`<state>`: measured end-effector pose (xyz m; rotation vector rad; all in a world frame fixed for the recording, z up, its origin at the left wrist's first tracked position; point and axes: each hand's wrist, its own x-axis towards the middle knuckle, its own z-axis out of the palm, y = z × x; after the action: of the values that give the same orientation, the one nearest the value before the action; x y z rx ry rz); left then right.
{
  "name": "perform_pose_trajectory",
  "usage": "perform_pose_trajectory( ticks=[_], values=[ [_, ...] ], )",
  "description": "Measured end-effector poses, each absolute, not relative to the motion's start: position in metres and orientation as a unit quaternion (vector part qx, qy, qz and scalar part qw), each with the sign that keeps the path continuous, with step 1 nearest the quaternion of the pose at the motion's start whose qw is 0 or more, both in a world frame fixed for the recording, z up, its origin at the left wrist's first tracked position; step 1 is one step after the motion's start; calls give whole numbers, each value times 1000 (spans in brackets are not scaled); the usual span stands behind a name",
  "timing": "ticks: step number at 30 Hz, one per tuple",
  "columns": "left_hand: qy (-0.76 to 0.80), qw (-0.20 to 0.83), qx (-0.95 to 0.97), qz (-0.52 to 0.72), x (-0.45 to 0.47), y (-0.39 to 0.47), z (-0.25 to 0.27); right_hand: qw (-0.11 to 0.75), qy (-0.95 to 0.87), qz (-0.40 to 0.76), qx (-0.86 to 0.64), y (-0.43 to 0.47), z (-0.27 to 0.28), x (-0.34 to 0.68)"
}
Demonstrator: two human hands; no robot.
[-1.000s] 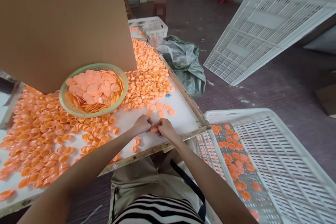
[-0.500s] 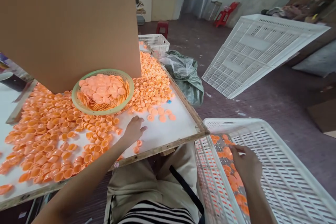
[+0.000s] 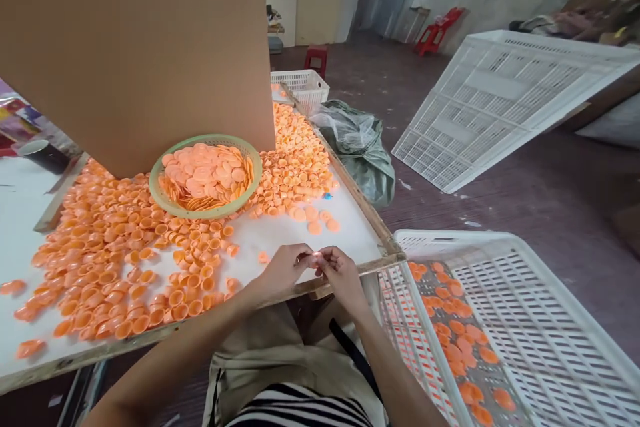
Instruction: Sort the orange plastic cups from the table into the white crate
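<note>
My left hand [image 3: 284, 271] and my right hand [image 3: 344, 276] meet over the front edge of the table, fingertips pinched together. Between them is a small orange plastic piece [image 3: 316, 255], mostly covered by the fingers; whether it is a cup, a disc or both, I cannot tell. Left of my hands, many small orange cups [image 3: 193, 280] are strewn over the white tabletop [image 3: 350, 230]. Several flat orange discs [image 3: 314, 227] lie just beyond my hands. A green-rimmed basket [image 3: 205, 212] heaped with more discs stands among the cups.
At my right, a white slatted crate [image 3: 505, 240] holds scattered orange pieces. Another white crate [image 3: 480, 100] stands tilted on the floor behind it. A tall cardboard box [image 3: 150, 47] rises behind the basket. A green sack [image 3: 360, 153] sits against the table's wooden rim [image 3: 363, 210].
My right hand has moved from the crate to the table edge and met my left hand, which came slightly right and nearer. Both now pinch the small piece. The view has shifted slightly.
</note>
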<state>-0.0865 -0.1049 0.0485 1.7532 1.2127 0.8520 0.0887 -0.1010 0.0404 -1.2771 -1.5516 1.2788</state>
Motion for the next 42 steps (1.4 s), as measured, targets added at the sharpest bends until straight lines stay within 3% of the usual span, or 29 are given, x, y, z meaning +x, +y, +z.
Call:
perform_pose_trajectory(
  ticks=[2, 5, 7, 13, 20, 33, 37, 42],
  values=[
    [537, 376, 680, 328, -104, -112, 47, 373, -591, 527, -484, -98, 37, 77],
    [661, 237, 666, 252, -145, -113, 34, 369, -576, 524, -508, -92, 30, 76],
    [689, 221, 664, 190, -164, -111, 23, 352, -572, 531, -517, -89, 25, 77],
    [647, 334, 641, 241, -138, -90, 5, 312, -587, 542, -514, -72, 7, 53],
    [558, 463, 628, 282, -117, -70, 0, 266, -677, 415, -546, -54, 4, 44],
    [574, 532, 556, 280, -116, -56, -13, 159, -693, 371, -597, -37, 7, 41],
    [592, 564, 521, 245, -114, -46, -4, 76, -688, 363, -624, -25, 18, 38],
    [591, 623, 465, 216, -114, -33, 6, -30, -654, 434, -619, -3, 36, 35]
  ],
)
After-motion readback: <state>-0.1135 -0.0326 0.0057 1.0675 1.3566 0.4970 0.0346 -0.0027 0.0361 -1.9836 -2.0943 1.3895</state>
